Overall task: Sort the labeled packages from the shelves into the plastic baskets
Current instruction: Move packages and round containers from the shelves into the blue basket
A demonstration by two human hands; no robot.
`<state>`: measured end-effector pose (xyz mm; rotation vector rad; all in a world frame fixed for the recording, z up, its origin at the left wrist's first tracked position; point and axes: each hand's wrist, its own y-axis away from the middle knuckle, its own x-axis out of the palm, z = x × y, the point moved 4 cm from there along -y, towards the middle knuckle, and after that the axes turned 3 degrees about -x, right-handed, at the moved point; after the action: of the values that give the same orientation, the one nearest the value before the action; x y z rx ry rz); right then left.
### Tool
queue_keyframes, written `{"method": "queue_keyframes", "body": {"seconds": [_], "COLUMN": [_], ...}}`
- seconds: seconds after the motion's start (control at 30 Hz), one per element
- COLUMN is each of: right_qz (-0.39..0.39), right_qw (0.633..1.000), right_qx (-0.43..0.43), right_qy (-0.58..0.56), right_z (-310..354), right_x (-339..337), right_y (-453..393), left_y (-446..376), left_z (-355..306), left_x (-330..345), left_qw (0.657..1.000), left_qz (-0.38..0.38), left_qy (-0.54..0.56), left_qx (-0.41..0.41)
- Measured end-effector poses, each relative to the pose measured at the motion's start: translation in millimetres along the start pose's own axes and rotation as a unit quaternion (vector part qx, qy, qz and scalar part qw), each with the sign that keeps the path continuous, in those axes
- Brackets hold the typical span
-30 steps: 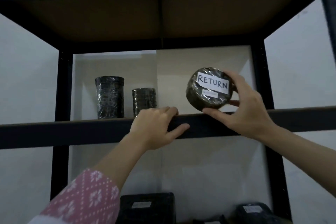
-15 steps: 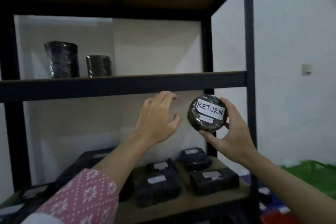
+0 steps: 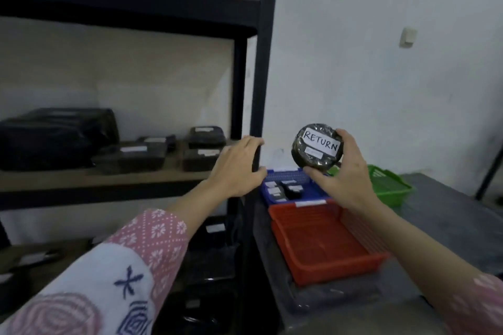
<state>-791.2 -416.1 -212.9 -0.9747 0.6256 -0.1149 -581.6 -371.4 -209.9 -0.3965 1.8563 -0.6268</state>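
The right hand (image 3: 344,171) grips one round package (image 3: 317,148) (labelled RETURN); the left hand (image 3: 236,167) is spread; three baskets on the bench (image 3: 449,215): blue (image 3: 307,189), red (image 3: 326,242), green (image 3: 389,185).

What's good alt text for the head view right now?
A person's right hand holds up a round black-wrapped package labeled RETURN above blue, red and green plastic baskets on a grey table. The left hand hovers open beside a black shelf post, with more wrapped packages on the shelves.
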Motion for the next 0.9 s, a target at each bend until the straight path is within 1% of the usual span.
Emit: {"method": "queue_keyframes", "body": {"seconds": [0.2,0.3,0.4,0.57,0.73,0.9], "right_qz": [0.067,0.098,0.121,0.173,0.229,0.256], "right_qw": [0.997,0.992,0.990,0.982,0.972,0.964], "right_qx": [0.046,0.069,0.074,0.073,0.044,0.044], "right_qy": [-0.009,-0.024,-0.023,-0.029,-0.034,-0.049], "right_z": [-86,-124,-158,-210,-258,-310], "right_x": [-22,-19,-11,12,44,81], "right_y": [61,76,82,62,15,-24], "left_y": [11,10,1,-31,-74,-105], "left_z": [-32,-35,-31,-15,4,23], "left_x": [96,135,171,228,280,328], "left_qw": [0.997,0.994,0.990,0.982,0.976,0.971], "left_qz": [0.066,0.096,0.122,0.159,0.177,0.196], "left_qy": [0.004,0.010,0.015,0.017,0.014,0.006], "left_qx": [-0.034,-0.053,-0.064,-0.098,-0.123,-0.135]}}
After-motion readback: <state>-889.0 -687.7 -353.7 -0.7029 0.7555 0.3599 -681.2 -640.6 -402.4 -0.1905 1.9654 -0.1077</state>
